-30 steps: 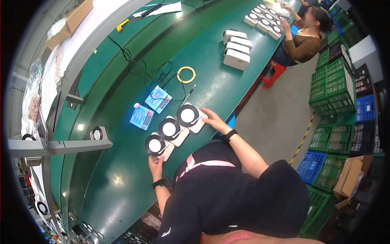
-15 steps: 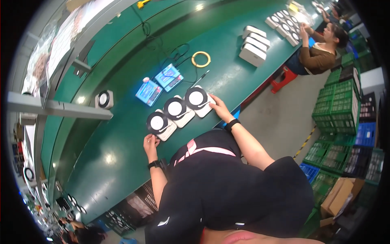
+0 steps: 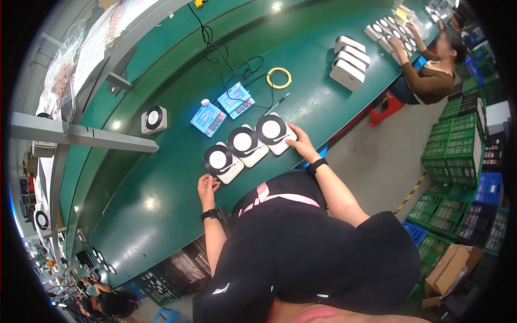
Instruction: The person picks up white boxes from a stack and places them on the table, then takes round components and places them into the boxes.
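Three small white record-player-shaped units, each with a black disc and a white centre, stand side by side in a slanting row: the left unit (image 3: 217,160), the middle unit (image 3: 242,139) and the right unit (image 3: 270,128). My left hand (image 3: 208,189) has its fingers curled at the near left corner of the left unit. At the row's other end, my right hand (image 3: 302,144) grips the outer edge of the right unit, thumb on top. No hand touches the middle unit. The undersides of the units are hidden.
Beyond the row lie two blue boxed meters (image 3: 236,100) with black cables and a yellow ring (image 3: 279,78). Another unit (image 3: 154,119) stands left, near a grey beam (image 3: 107,138). White units (image 3: 347,74) stand farther right, where a co-worker (image 3: 431,78) handles more. Green crates (image 3: 452,153) stack on the floor.
The whole view has shifted slightly, so the bench appears farther right. Both my hands stay at the row's ends. The co-worker's hands have moved apart over the far units.
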Tool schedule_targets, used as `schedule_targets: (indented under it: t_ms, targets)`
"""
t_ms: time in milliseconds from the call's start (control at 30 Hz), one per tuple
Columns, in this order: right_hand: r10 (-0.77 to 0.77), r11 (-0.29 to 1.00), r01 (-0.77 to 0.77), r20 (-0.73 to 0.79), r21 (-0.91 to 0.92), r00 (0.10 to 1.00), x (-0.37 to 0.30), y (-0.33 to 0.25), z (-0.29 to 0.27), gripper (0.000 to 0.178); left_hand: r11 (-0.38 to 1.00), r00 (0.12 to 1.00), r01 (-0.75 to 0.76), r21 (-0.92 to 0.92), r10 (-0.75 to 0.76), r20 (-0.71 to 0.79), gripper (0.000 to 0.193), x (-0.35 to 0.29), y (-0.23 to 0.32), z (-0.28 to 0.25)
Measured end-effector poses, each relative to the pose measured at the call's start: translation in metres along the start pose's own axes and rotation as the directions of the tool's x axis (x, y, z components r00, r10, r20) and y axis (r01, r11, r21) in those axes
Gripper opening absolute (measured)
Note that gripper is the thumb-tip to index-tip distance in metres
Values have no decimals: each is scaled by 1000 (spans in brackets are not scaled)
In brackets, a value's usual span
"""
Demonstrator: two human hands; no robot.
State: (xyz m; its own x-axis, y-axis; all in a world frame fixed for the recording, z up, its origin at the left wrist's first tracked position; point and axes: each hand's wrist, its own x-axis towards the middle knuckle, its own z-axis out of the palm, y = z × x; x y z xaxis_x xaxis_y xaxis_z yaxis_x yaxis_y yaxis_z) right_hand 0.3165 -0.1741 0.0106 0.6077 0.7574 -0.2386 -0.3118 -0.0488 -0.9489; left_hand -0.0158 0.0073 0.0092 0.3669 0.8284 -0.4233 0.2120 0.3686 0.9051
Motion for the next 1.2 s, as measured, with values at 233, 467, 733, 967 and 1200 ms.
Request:
schedule_targets:
  t_ms: [233,467,733,967,1200]
  targets:
    - [-5,1000,5,-1,3,1000,0,2,0,60,999,1000,15,-52,-14,17,28,3,0,2]
    - [-62,990,58,-26,-127,998,4,11,1,65,1000,1000,13,-4,-13,-5,29,1,3,-2]
    - [-67,989,64,-20,-133,998,0,5,-2,64,999,999,39,-29,-38,20,28,2,5,1]
    - [-55,975,44,-44,-216,998,-2,0,1,71,998,999,34,-58,-34,1,26,9,2,-1]
    - [-191,880,156,-34,-448,981,-4,1,19,85,997,996,72,-32,-73,-60,29,1,3,-11]
